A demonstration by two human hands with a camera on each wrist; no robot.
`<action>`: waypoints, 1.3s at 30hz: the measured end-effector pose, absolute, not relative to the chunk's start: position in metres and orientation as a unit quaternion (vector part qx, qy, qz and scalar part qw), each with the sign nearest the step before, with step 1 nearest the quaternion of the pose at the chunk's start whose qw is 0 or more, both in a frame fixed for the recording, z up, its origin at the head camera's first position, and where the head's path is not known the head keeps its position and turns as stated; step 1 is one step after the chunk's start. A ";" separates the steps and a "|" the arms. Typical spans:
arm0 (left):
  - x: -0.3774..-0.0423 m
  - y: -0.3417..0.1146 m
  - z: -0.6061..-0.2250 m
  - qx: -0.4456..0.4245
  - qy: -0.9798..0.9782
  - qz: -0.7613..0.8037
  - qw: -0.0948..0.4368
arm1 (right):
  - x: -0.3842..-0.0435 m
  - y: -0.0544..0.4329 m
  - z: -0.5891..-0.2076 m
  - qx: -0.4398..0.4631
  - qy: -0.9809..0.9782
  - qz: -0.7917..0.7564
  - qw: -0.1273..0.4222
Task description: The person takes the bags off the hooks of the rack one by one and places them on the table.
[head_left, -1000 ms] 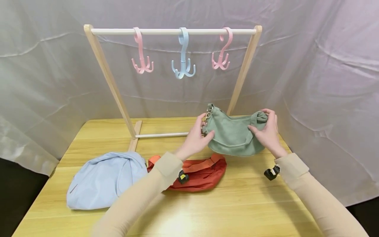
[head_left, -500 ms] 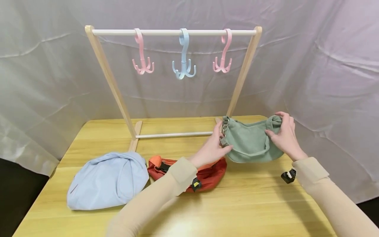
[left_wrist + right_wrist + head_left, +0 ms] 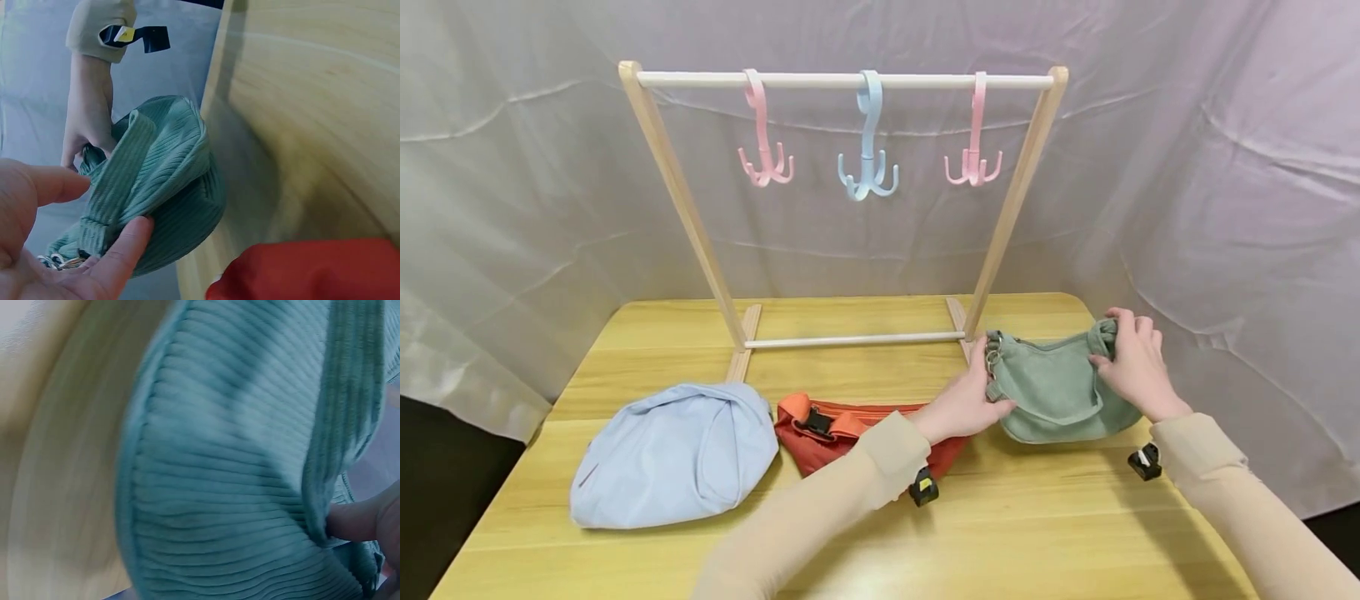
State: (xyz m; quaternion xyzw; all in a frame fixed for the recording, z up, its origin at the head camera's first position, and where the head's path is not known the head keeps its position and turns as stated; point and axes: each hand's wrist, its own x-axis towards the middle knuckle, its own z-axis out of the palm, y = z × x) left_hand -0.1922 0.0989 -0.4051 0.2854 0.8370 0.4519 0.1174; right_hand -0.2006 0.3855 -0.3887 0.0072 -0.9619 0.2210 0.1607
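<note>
A green corduroy handbag (image 3: 1052,387) with silver rings at its left end is held between both hands, low over the right of the table. My left hand (image 3: 966,404) holds the ringed end, thumb along the front. In the left wrist view, the bag's strap (image 3: 119,175) runs between the spread digits of the left hand (image 3: 75,250). My right hand (image 3: 1138,367) grips the gathered upper right corner, its thumb on the front. The right wrist view shows the ribbed cloth of the handbag (image 3: 206,469) close up, with the right thumb pressing by the strap.
A red waist bag (image 3: 812,450) with a black buckle lies partly under my left forearm. Left of it lies a light blue bag (image 3: 670,458). Behind stands a wooden rack (image 3: 681,200) with pink hooks (image 3: 765,162) (image 3: 974,162) and a blue hook (image 3: 868,167).
Both hands have carried the green handbag to the right and lowered it toward the table. More of the red waist bag's buckle shows. The right pink hook has turned on the bar.
</note>
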 end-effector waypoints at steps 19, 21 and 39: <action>-0.189 0.104 -0.435 0.262 0.826 0.445 0.227 | -0.205 0.402 -0.422 -0.029 -0.988 0.154 0.011; -0.189 0.100 -0.435 0.265 0.832 0.428 0.233 | -0.207 0.403 -0.424 -0.028 -0.987 0.157 -0.015; -0.181 0.066 -0.433 0.373 0.905 0.195 0.049 | -0.200 0.359 -0.422 0.206 -0.961 0.182 0.021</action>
